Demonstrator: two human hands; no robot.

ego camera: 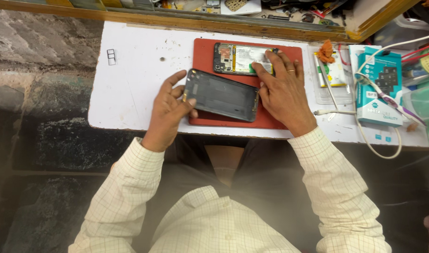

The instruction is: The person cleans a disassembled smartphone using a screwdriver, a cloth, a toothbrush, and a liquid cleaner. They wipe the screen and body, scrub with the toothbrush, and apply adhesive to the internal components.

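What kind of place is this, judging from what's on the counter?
Likely a phone repair stall: an opened phone with its insides showing, its dark back cover on a red work mat, and small spare parts in the tray behind.

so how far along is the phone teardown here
Done: the dark back cover is off; the opened phone lies on the red mat, insides bare. In hand: the left hand grips the cover, the right hand presses the phone. Left: both parts lie separate.
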